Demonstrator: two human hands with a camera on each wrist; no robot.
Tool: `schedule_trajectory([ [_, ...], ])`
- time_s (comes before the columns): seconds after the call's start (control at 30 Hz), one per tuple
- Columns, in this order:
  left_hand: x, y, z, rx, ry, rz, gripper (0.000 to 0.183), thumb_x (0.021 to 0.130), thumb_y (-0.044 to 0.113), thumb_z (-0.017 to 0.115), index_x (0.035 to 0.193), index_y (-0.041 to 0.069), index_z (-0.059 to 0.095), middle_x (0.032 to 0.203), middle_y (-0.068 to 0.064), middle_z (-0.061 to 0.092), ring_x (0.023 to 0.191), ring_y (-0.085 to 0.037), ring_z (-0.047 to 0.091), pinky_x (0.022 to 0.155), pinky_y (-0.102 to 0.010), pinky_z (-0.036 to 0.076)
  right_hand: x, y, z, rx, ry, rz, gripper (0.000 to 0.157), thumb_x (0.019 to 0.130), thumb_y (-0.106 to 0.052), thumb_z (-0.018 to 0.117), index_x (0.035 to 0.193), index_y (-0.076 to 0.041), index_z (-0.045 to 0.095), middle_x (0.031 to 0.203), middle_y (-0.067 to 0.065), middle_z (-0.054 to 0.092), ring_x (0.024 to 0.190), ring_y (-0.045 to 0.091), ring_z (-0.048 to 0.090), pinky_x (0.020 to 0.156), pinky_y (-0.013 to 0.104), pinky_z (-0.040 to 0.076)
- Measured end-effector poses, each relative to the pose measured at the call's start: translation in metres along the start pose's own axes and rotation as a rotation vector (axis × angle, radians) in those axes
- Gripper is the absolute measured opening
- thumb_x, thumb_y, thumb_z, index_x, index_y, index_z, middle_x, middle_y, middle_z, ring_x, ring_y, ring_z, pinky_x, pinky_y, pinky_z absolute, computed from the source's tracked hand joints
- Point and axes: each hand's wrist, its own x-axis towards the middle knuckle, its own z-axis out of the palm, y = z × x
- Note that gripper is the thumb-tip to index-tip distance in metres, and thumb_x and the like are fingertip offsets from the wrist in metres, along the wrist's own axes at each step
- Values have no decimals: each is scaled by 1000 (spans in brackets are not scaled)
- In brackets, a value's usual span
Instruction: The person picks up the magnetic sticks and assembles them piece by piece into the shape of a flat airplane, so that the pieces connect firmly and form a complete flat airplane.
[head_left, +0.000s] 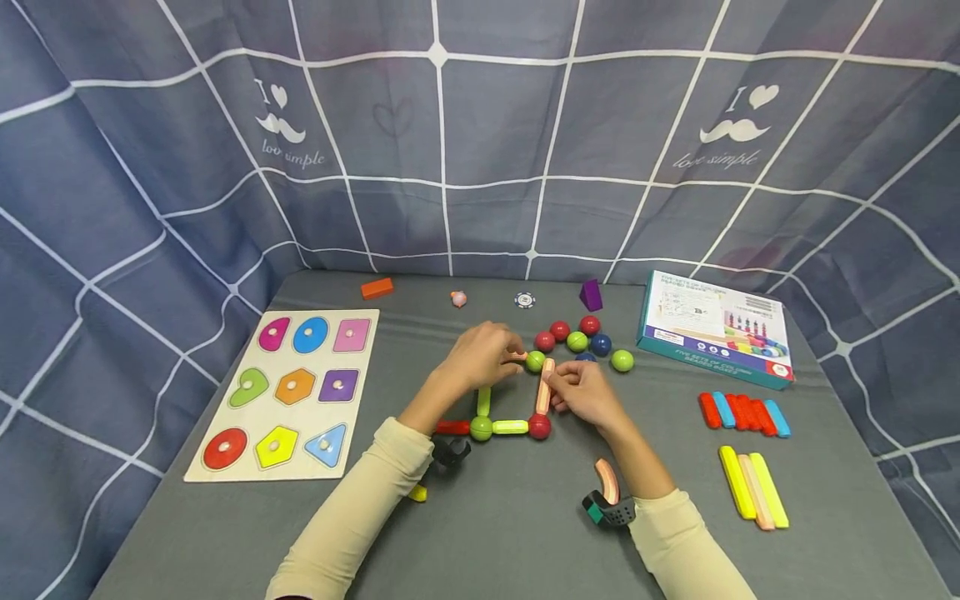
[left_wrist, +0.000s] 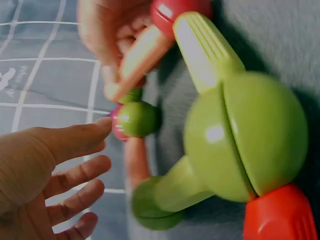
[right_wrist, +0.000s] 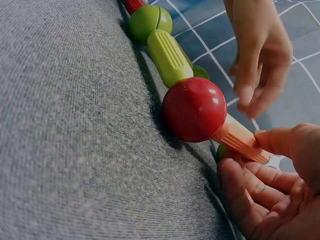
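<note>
The person's right hand [head_left: 588, 393] pinches a peach rod [head_left: 545, 387] between thumb and fingers, a narrow grip; the rod's near end sits in a red ball [head_left: 539, 426]. From that ball a lime rod [head_left: 510, 427] runs left to a green corner ball [head_left: 482, 428], which also bears a red rod [head_left: 452, 427] and a green rod [head_left: 483, 402] pointing away from the person. The left hand [head_left: 489, 354] has its fingers loose and parted and grips nothing; its thumb is close to a far green ball [head_left: 535, 361], though whether they touch cannot be told. A second peach rod [left_wrist: 137, 161] meets that ball, but whether the pinched rod is joined to it is unclear. The partly built frame lies on the grey table [head_left: 510, 517], just short of a cluster of loose balls [head_left: 577, 341]. A shape puzzle board [head_left: 288, 412] lies to the left, a box [head_left: 712, 321] to the right, with short red and blue pieces [head_left: 745, 414] nearer the person.
</note>
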Motion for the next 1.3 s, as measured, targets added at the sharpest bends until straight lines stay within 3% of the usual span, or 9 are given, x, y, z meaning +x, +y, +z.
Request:
schedule_trajectory([
  [0.17,15,-12,14,16,-58,-28,22,79,28,78,98,20,72,96,4,63,91,-17,58,74,-36,47,1,0,4,-12,-6,0,25,92,-17,63,93,8,63,68,9,62,59,15,57,52,28,51],
  [0.37,20,-23,27,-28,-86,-101,14,84,28,74,95,21,72,90,7,65,83,-10,58,71,-33,47,-3,-10,7,-20,-21,-22,23,93,-11,61,91,11,61,68,16,61,59,15,56,52,29,51],
  [0.57,20,-28,31,-53,-52,-167,14,88,35,68,93,23,71,77,9,59,74,-10,54,65,-31,44,2,-1,8,-53,-10,-38,24,92,-16,64,89,7,63,65,8,60,55,10,53,51,24,47],
  [0.67,19,-29,32,-48,-40,-185,13,87,34,69,95,23,71,77,8,57,73,-10,53,64,-31,43,4,-2,10,-133,-4,-41,23,91,-20,64,88,2,65,62,5,59,52,8,49,48,22,41],
  [0.9,18,-29,34,-53,-23,-177,14,87,32,69,97,22,71,78,7,58,72,-10,52,63,-31,43,6,-4,13,-295,19,-28,20,91,-24,63,84,-5,69,55,-3,54,48,7,36,44,23,27],
  [1.3,17,-25,34,-80,-19,-159,15,88,33,68,99,23,71,81,6,59,74,-12,54,66,-33,45,6,-4,14,-367,47,25,22,89,-27,66,85,-6,71,63,0,63,55,9,44,49,26,33],
])
